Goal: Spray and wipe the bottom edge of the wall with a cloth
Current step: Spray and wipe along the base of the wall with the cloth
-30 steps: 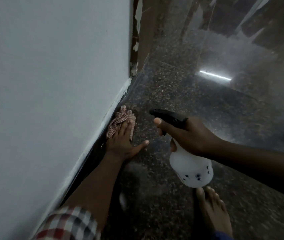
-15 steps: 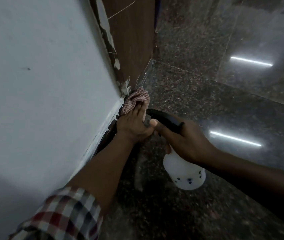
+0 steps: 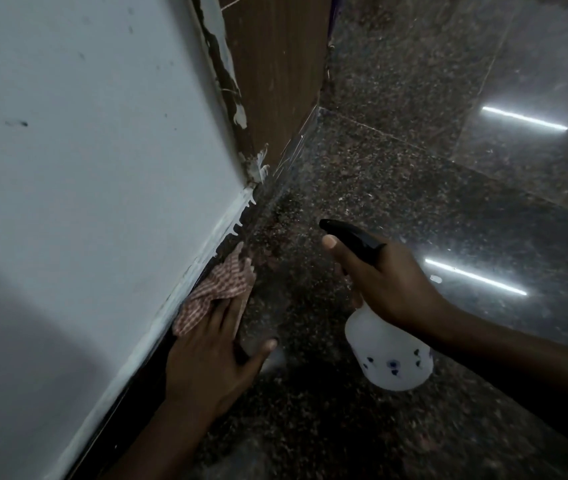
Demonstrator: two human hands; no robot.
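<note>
A pale wall [image 3: 95, 174] runs along the left, and its bottom edge [image 3: 230, 223] meets a dark skirting strip. With fingers straight and thumb spread, my left hand [image 3: 213, 358] presses a red-and-white checked cloth [image 3: 216, 292] flat against that edge. To the right, my right hand [image 3: 382, 282] grips a white spray bottle [image 3: 386, 351] by its neck, just above the floor. The bottle's black nozzle [image 3: 348, 233] points toward the wall, and my thumb lies along the nozzle.
A brown wooden door frame [image 3: 275, 74] with chipped paint stands where the wall ends. The floor [image 3: 414, 161] is dark polished speckled stone with reflected light strips [image 3: 524, 117] at the right.
My left hand has slid the cloth back along the wall's bottom edge, away from the door-frame corner and toward me. The right hand with the bottle has stayed roughly in place.
</note>
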